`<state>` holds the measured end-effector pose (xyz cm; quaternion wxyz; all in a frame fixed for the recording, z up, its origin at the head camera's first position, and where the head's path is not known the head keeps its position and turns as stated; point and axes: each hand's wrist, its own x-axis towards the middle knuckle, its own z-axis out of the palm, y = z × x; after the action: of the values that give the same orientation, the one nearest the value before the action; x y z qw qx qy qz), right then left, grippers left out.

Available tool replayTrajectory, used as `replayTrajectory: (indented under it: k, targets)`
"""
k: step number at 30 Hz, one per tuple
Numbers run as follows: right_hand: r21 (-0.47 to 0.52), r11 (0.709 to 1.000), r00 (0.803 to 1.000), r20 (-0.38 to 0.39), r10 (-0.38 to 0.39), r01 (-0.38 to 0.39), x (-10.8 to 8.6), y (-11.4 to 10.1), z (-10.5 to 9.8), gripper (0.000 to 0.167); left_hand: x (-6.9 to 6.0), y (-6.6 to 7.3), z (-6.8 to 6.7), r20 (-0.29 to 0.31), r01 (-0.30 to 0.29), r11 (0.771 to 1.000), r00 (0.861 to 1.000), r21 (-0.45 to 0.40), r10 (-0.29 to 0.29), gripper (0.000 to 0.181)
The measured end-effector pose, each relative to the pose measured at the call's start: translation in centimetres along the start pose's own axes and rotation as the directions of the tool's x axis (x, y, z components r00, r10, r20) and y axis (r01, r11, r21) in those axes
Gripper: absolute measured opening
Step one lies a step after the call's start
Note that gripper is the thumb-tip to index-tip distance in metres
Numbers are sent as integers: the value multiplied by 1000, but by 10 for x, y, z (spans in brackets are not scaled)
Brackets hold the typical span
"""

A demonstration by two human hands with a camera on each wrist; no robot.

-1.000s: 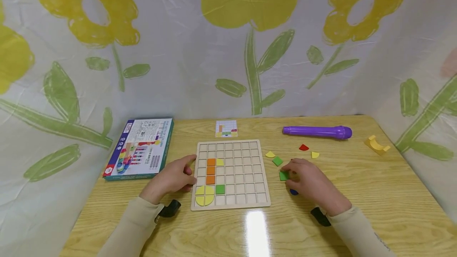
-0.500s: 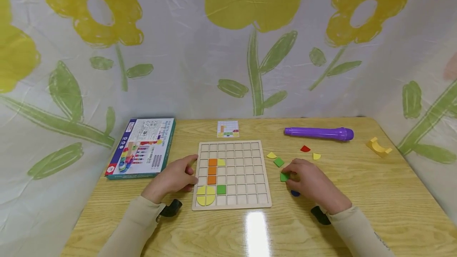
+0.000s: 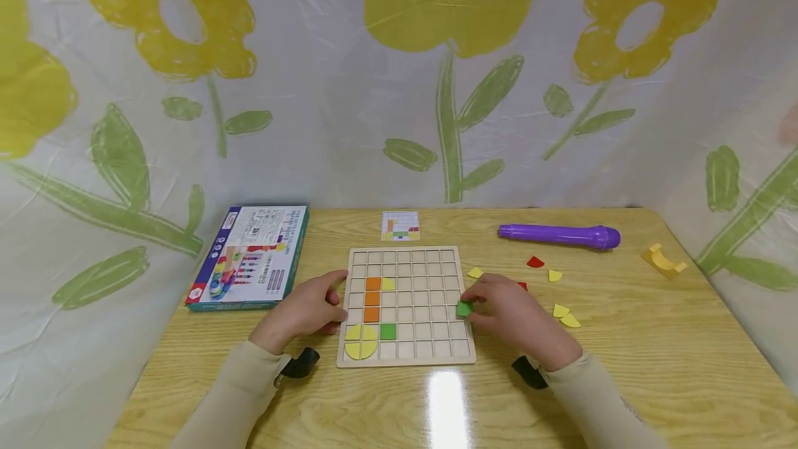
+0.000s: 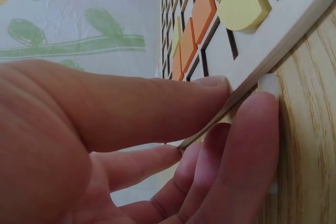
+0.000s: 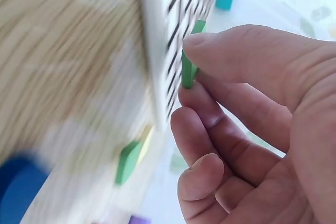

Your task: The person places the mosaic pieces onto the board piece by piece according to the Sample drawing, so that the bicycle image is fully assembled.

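Observation:
My right hand (image 3: 514, 310) pinches a green square tile (image 3: 464, 309) between thumb and fingertips over the right rim of the wooden grid board (image 3: 469, 359). In the right wrist view the tile (image 5: 188, 69) stands on edge in the grip. My left hand (image 3: 305, 310) touches the board's left edge with thumb and index fingertip. Close up in the left wrist view, the thumb (image 4: 210, 85) lies against the rim. In the grid are several yellow quarter-circles (image 3: 360, 342), orange squares (image 3: 372, 298) in a column and one green square (image 3: 388, 331).
Loose yellow pieces (image 3: 561, 310) and red pieces (image 3: 535, 262) lie to the right. A blue piece (image 5: 21, 182) and another green tile (image 5: 127, 162) show beside the board. Behind are a pattern card (image 3: 401, 226), purple microphone (image 3: 557, 235), yellow arch (image 3: 663, 261) and box (image 3: 249, 255).
My right hand has lifted the green tile from the table and carried it left to the board's right edge, uncovering yellow and red pieces. The left hand stays at the board.

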<state>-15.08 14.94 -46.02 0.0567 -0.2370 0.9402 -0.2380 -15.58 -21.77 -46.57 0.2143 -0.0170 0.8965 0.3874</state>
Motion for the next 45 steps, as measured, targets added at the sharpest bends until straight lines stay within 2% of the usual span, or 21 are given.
replayTrajectory:
  k: [11,18,36,45]
  targets:
    - [14,995,995,22,-97,97,22,-40,17,20,0,-1,1,2,2,1000,1000,-27,-2,80]
    - [32,989,988,55,-144,143,30,-59,28,21,1,-1,0,2,-1,1000,1000,-26,1,80]
    - [-52,965,965,52,-255,258,29,-68,47,15,0,-1,-1,9,4,999,1000,-33,-3,81]
    - [-65,960,962,34,-271,273,28,-68,48,15,-1,-1,-1,11,-10,999,1000,-39,11,81]
